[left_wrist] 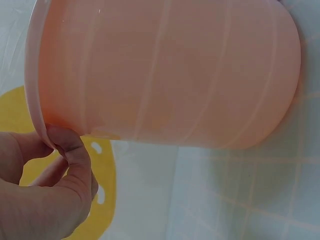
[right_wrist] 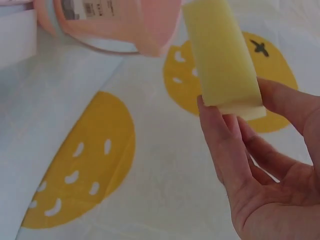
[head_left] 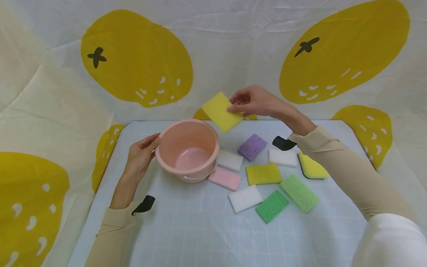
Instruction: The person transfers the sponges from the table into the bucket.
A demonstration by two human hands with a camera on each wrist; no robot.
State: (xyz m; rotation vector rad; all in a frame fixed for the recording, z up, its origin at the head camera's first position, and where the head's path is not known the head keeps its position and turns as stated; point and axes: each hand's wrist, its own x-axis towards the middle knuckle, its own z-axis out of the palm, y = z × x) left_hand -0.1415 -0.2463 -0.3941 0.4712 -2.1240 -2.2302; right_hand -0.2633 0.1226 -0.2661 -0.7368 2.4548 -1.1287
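Note:
A pink bucket (head_left: 186, 176) stands upright on the table's left half, its visible inside floor bare. My left hand (head_left: 141, 155) pinches the bucket's rim at its left side; in the left wrist view, thumb and fingers (left_wrist: 75, 155) close over that rim. To the right of the bucket and higher than its rim, my right hand (head_left: 255, 102) holds a yellow sponge (head_left: 221, 112) by one edge. The right wrist view shows the same sponge (right_wrist: 222, 55) as a thick block between thumb and fingertips (right_wrist: 215, 120).
Right of the bucket lie several sponges: purple (head_left: 252, 147), white (head_left: 245, 198), pink (head_left: 224, 178), dark yellow (head_left: 263, 174), green (head_left: 271, 206), light green (head_left: 299, 193) and a black-backed yellow one (head_left: 311, 165). Behind the table (head_left: 200, 237) hangs a cloth with yellow fruit prints (head_left: 136, 55).

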